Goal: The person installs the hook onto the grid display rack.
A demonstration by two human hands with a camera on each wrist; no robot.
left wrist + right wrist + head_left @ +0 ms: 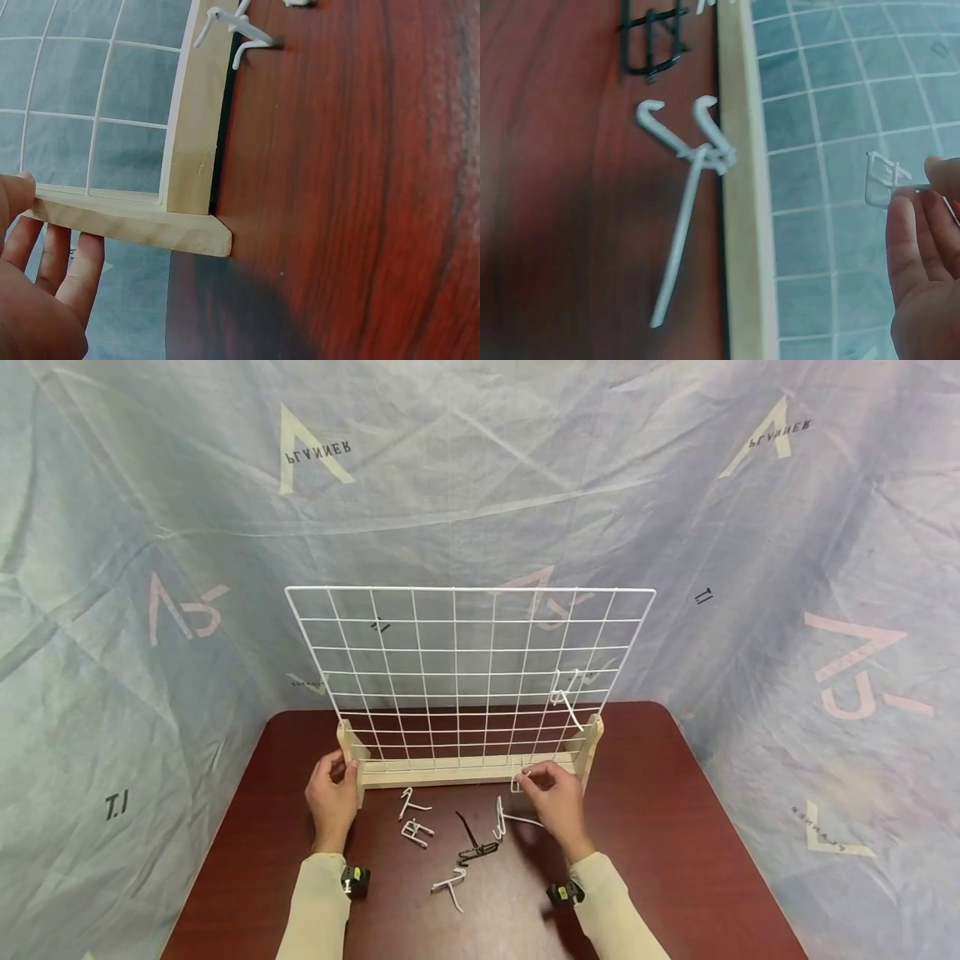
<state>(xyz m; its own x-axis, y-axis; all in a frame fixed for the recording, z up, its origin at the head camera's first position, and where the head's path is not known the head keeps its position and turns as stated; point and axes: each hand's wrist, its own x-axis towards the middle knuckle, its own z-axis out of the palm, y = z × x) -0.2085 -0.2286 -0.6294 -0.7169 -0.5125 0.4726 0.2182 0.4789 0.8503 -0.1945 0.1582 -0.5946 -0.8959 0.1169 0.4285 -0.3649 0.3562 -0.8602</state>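
A white wire grid panel (pixel 435 650) stands upright in a wooden stand (pixel 465 776). My left hand (pixel 333 797) grips the stand's left side piece (pixel 150 225), thumb on one face and fingers on the other. In front of the panel's lower right part, my right hand (pixel 557 802) pinches a white wire hook (pixel 869 180) by its arm between thumb and fingers. The bent wire frame of this hook points toward the grid in the right wrist view. Higher up, another white hook (pixel 572 710) hangs on the grid near its right edge.
On the dark red table (pixel 675 860), several loose hooks lie before the stand: a black one (pixel 477 853) and white ones, including a long-armed hook (pixel 681 236) near my right hand and a small one (pixel 416 832) further left. Printed grey cloth (pixel 465 485) surrounds the table's back and sides.
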